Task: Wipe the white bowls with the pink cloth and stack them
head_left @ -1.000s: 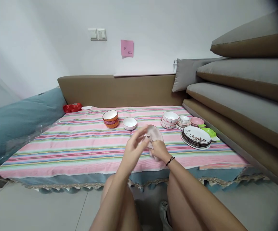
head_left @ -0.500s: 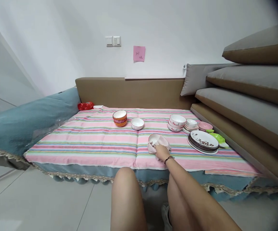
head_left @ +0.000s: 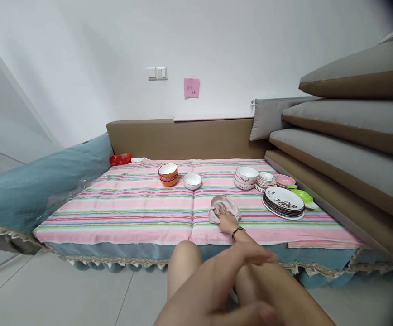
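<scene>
My right hand [head_left: 226, 221], a black band round its wrist, rests on the striped cloth and grips a pale pink cloth [head_left: 232, 209]. That cloth is bunched around a small bowl [head_left: 219, 200], of which only part of the rim shows. My left hand [head_left: 240, 276] hovers large and blurred close to the camera above my knees. Its fingers are stretched out toward the right and it holds nothing.
On the pink striped bedcover [head_left: 131, 208] stand stacked orange bowls [head_left: 168, 174], a white bowl [head_left: 192, 180], stacked white bowls [head_left: 246, 176], small saucers [head_left: 265, 180], a pink bowl [head_left: 285, 180], patterned plates [head_left: 284, 201] and a green dish [head_left: 303, 196]. Grey cushions [head_left: 346, 149] are piled at the right. A blue bolster [head_left: 40, 181] lies at the left.
My left hand left the bowl, dropped out of view, and now is raised close to the camera. My right hand lowered the cloth-wrapped bowl onto the bedcover. The view has shifted.
</scene>
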A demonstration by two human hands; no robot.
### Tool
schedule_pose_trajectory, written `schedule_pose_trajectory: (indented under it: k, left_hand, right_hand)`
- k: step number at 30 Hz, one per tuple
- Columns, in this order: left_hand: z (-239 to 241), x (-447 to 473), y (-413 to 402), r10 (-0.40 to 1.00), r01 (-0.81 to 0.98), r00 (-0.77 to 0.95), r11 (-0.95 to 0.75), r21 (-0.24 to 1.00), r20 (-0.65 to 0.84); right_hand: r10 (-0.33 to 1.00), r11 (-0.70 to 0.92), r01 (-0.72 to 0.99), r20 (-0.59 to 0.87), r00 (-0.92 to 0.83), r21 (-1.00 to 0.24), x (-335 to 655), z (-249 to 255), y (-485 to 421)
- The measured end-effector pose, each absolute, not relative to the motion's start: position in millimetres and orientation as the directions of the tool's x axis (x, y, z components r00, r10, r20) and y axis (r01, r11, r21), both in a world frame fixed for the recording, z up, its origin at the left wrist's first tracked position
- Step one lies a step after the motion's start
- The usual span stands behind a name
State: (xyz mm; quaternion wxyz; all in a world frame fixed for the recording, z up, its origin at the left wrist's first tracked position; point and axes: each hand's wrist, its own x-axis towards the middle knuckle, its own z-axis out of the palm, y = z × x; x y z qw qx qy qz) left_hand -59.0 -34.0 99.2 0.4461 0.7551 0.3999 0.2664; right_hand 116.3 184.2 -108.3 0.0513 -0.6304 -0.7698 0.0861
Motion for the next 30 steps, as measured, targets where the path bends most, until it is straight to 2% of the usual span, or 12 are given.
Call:
schedule_pose_trajectory:
  k: [2,4,7,12,16,20,21,23,25,26,28,30]
  left_hand:
    - [89.2,-42.9,-6.4,0.835,0.461,0.551,-0.290,0.839,-0.014]
    - [69.2,-29.4,26.3,0.887,0.552,0.462,-0.290,0.782,0.003]
    - [30.3,-16.8,79.3,0.941,0.731,0.327,-0.197,0.653,-0.083]
    - [-25.0,0.8,151.3,0.986,0.868,0.163,-0.125,0.481,-0.036]
    - [-51.2,14.9,181.8,0.988,0.886,0.155,-0.127,0.447,-0.026]
    - [-67.0,11.4,204.4,0.985,0.858,0.168,-0.159,0.489,0.026]
    - [-70.1,7.0,210.6,0.985,0.829,0.161,-0.167,0.534,0.058]
    - [-76.4,-3.9,223.0,0.985,0.692,0.125,-0.174,0.701,0.121]
    - [-83.7,-15.1,233.2,0.992,0.413,0.037,-0.122,0.902,0.117]
    - [-88.0,-20.0,236.6,0.998,0.242,-0.013,-0.057,0.969,0.062]
    - [-98.3,-27.8,239.3,0.995,0.002,-0.061,0.074,0.997,-0.074]
    - [-109.9,-33.8,238.3,0.962,-0.162,-0.066,0.250,0.955,-0.263]
  right_hand:
    - [0.966,0.235,0.948,-0.060,-0.253,-0.213,121.2,-112.2,190.5]
    - [0.949,0.267,0.937,-0.109,-0.297,-0.226,125.4,-117.4,198.2]
    - [0.927,0.299,0.922,-0.154,-0.342,-0.247,129.6,-126.6,204.7]
    - [0.913,0.304,0.892,-0.166,-0.373,-0.334,133.2,-132.5,202.9]
    - [0.931,0.290,0.884,-0.106,-0.349,-0.366,133.6,-128.4,202.9]
    - [0.944,0.299,0.854,0.001,-0.330,-0.425,135.8,-120.1,204.0]
    - [0.939,0.310,0.834,0.008,-0.345,-0.457,137.4,-117.1,204.6]
    - [0.920,0.335,0.762,0.019,-0.391,-0.554,141.2,-110.9,206.7]
    - [0.908,0.327,0.653,0.037,-0.416,-0.683,144.8,-106.5,210.0]
    - [0.910,0.307,0.594,0.047,-0.412,-0.743,145.9,-105.8,212.1]
    - [0.934,0.260,0.540,0.066,-0.352,-0.800,146.7,-107.9,216.6]
    - [0.968,0.196,0.536,0.075,-0.239,-0.821,146.1,-113.6,221.5]
